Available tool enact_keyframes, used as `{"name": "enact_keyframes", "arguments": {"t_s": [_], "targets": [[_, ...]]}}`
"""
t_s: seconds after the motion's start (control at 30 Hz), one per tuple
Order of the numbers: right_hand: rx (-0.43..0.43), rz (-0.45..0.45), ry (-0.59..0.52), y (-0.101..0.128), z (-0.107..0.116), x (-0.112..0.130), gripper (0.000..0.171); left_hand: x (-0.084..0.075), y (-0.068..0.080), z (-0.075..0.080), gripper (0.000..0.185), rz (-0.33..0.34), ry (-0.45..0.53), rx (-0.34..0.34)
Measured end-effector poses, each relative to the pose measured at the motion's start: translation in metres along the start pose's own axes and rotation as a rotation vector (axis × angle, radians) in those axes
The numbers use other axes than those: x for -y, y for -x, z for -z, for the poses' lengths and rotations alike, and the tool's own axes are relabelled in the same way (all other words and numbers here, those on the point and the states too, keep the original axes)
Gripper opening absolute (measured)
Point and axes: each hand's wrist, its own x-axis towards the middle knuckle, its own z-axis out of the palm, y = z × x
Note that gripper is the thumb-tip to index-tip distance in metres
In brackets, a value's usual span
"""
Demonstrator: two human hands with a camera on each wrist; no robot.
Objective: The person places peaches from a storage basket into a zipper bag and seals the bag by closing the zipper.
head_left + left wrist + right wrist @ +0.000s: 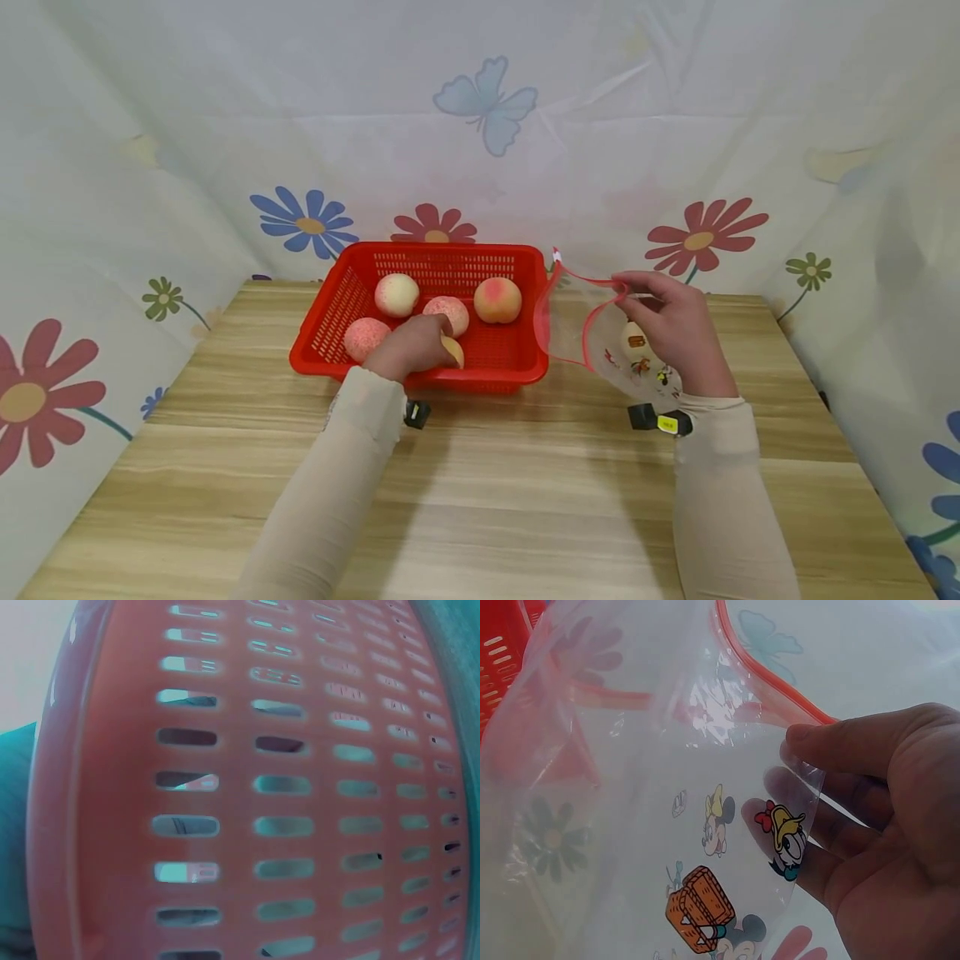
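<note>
The left hand (411, 346) curls over a pale peach (453, 350) inside the red slotted plastic basket (330, 321), beside three more peaches; the right hand (675, 321) pinches the red-zippered rim of a clear cartoon-printed plastic bag (667, 802), held open just right of the basket. Judging by this, a peach is being picked up; bagging it would need the mouth kept wide. No readable writing shows
</note>
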Motion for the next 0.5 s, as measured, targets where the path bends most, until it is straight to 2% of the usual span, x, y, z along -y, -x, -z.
{"name": "enact_keyframes", "arguments": {"t_s": [0.3,0.5], "targets": [[0.003,0.017,-0.015,-0.0004,-0.0002,0.0017,0.031,-0.0001,0.0016,0.001,0.064,-0.02,-0.026,-0.029],[0.005,-0.003,-0.01,0.0004,0.0004,0.0035,0.031,-0.0024,0.0027,0.0032,0.067,-0.018,-0.032,-0.035]]}}
